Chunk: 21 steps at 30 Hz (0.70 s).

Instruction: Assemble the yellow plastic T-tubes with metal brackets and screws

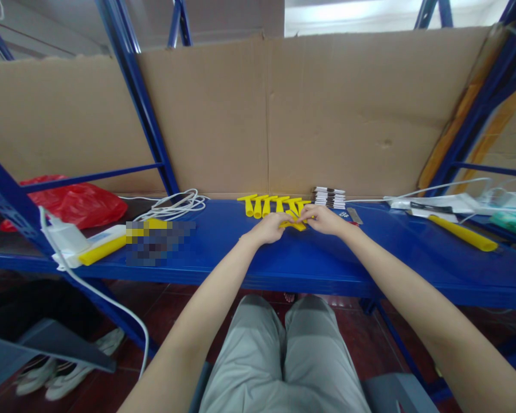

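Note:
Over the blue shelf, my left hand (267,229) is closed on a yellow T-shaped scraper (298,226). Fingers of my right hand (322,220) are pinched together at the same yellow piece, from its right side. Exactly what the right fingertips hold is too small to make out. Just behind my hands stands a row of several similar yellow T-shaped scrapers (258,206), their wide ends toward the back and their handles toward me. The right end of that row is partly hidden by my fingers.
A stack of small white packs (329,197) sits behind my right hand, near a small dark card (343,214). Coiled white cable (180,203), a red plastic bag (79,201) and a power strip (105,236) lie left. A long yellow handle (464,233) lies right. Cardboard (206,115) backs the shelf.

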Each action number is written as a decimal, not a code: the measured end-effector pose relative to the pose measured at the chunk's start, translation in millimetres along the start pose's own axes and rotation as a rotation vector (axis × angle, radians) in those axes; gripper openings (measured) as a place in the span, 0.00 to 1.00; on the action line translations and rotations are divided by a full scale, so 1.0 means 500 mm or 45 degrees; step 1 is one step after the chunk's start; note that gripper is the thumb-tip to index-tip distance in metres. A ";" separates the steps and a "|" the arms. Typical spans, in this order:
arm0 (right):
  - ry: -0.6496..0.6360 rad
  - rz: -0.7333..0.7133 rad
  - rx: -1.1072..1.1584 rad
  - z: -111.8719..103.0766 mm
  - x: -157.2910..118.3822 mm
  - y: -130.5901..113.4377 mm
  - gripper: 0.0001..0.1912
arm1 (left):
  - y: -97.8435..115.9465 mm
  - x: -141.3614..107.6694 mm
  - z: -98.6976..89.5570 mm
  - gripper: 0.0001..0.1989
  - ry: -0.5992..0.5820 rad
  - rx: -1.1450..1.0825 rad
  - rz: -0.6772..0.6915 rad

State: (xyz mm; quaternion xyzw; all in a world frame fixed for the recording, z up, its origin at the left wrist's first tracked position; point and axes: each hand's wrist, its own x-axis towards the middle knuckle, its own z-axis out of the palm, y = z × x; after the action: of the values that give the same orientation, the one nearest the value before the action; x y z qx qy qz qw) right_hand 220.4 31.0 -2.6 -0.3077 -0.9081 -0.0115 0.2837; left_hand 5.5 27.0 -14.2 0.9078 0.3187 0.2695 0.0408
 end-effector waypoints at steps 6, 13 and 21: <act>0.012 -0.010 -0.026 0.000 -0.001 0.003 0.22 | 0.001 0.000 0.001 0.21 -0.004 -0.007 -0.025; 0.159 0.000 -0.124 -0.006 -0.004 0.022 0.20 | -0.003 -0.002 0.005 0.24 0.042 -0.007 0.013; 0.308 0.317 -0.211 -0.046 -0.030 0.068 0.19 | -0.010 0.000 0.009 0.20 0.045 0.028 0.194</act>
State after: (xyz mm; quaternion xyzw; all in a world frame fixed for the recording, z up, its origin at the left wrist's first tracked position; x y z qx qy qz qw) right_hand 261.1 45.6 3.6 -0.4365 -0.8182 -0.0881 0.3637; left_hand 5.1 31.7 -19.3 0.9249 0.2523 0.2843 0.0046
